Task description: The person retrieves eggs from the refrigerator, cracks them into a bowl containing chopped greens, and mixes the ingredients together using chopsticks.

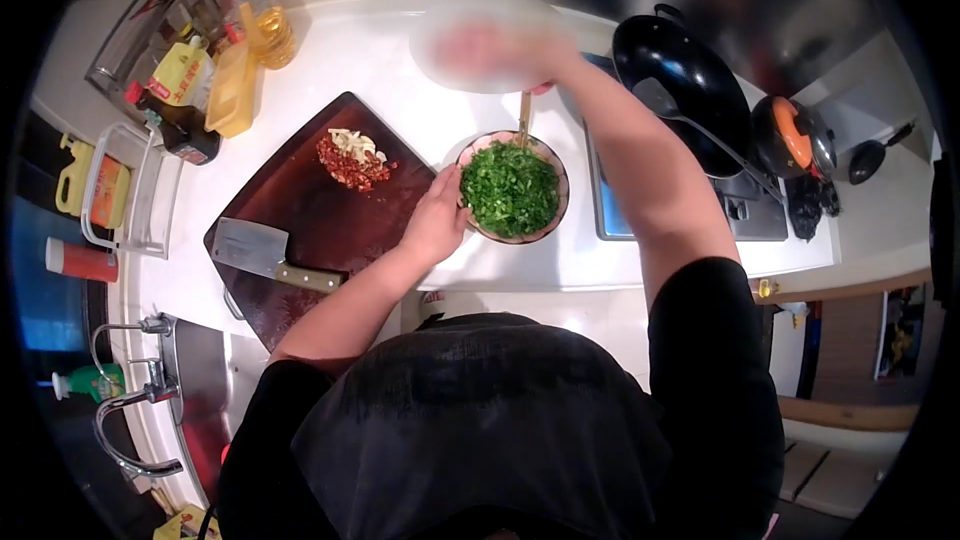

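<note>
A patterned bowl (565,202) heaped with chopped green herbs (510,188) stands near the counter's front edge. My left hand (437,217) steadies it, fingers along its left side and thumb at the rim. Chopsticks (524,118) stick up from the far edge of the herbs, and their upper end meets my right hand (548,62), which is closed on them. A blurred patch hides most of that hand and what lies behind it. To the left, a dark cutting board (300,180) carries chopped red chili (352,166), pale garlic pieces (357,144) and a cleaver (255,248).
A black wok (670,50) with a spatula (657,98) sits on the stove (610,202) at right, beside a lidded pot (795,135). Bottles, including an oil bottle (272,37), and a rack (130,190) line the left. A sink faucet (130,400) stands lower left.
</note>
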The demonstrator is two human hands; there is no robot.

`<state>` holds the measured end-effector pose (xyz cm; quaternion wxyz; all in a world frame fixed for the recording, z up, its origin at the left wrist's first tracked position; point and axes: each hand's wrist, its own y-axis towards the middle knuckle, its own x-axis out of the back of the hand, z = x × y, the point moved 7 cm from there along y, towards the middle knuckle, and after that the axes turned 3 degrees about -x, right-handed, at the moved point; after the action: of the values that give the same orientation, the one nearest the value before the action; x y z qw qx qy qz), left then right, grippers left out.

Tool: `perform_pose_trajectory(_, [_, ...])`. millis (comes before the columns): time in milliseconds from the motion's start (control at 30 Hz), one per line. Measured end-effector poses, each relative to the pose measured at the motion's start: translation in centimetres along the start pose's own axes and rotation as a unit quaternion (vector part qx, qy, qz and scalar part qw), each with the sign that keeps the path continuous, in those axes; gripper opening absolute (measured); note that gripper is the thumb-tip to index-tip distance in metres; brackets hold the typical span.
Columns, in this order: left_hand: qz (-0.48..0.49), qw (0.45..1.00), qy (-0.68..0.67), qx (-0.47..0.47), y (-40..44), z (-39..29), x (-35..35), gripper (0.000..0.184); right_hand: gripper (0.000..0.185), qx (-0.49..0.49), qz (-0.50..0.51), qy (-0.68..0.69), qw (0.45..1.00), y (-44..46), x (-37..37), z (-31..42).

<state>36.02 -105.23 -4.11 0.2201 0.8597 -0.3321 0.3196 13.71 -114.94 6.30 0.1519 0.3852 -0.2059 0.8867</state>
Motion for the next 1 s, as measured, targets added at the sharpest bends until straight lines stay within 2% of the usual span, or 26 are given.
perform_pose_trajectory(167, [-0.011, 0.999, -0.052, -0.002, 0.0, 0.3, 0.2, 0.061, 0.036, 0.099, 0.056, -0.098, 0.989, 0.8, -5.6, 5.1])
perform_pose_trajectory(233, [-0.008, 0.998, -0.056, 0.003, -0.2, 0.7, 0.1, 0.064, 0.039, 0.152, 0.092, -0.136, 0.975, -1.8, -7.2, 7.0])
perform_pose_trajectory(333, [-0.001, 0.997, -0.072, 0.011, -0.1, 1.3, -0.2, 0.070, 0.038, 0.287, 0.085, -0.188, 0.936, -6.1, -8.6, 8.4])
perform_pose_trajectory(400, [-0.014, 0.993, -0.113, 0.009, -0.2, 2.2, -0.7, 0.073, 0.034, 0.292, 0.144, -0.176, 0.929, -8.7, -9.7, 7.9])
perform_pose_trajectory(433, [-0.004, 0.993, -0.120, 0.005, -0.2, 2.3, -0.6, 0.076, 0.033, 0.373, 0.145, -0.181, 0.899, -11.0, -9.9, 7.9])
perform_pose_trajectory(467, [0.021, 0.973, -0.231, 0.000, 0.1, 2.0, -0.5, 0.076, 0.032, 0.449, 0.141, -0.184, 0.863, -13.4, -9.7, 7.5])
perform_pose_trajectory(533, [0.170, 0.963, -0.165, 0.129, -0.4, 0.4, 0.1, 0.075, 0.025, 0.484, 0.180, -0.189, 0.835, -15.7, -9.7, 5.9])
perform_pose_trajectory(600, [0.121, 0.990, 0.003, 0.071, -0.3, 0.6, -0.2, 0.072, 0.021, 0.514, 0.189, -0.139, 0.825, -17.1, -8.3, 4.5])
perform_pose_trajectory(700, [0.075, 0.975, 0.206, 0.025, -0.3, -0.9, 0.4, 0.069, 0.019, 0.420, 0.145, 0.037, 0.895, -16.5, -2.9, 2.6])
perform_pose_trajectory(733, [0.066, 0.962, 0.263, 0.017, -0.4, -1.6, 0.6, 0.068, 0.020, 0.386, 0.097, 0.084, 0.914, -16.1, -1.3, 2.1])
perform_pose_trajectory(800, [0.059, 0.962, 0.267, -0.005, -0.5, -2.0, 0.1, 0.066, 0.022, 0.287, 0.048, 0.125, 0.949, -15.2, 0.9, 0.4])
perform_pose_trajectory(1000, [0.096, 0.950, 0.298, 0.004, -0.1, -2.0, -2.0, 0.061, 0.023, 0.194, -0.026, 0.161, 0.967, -10.7, 1.8, -6.2])
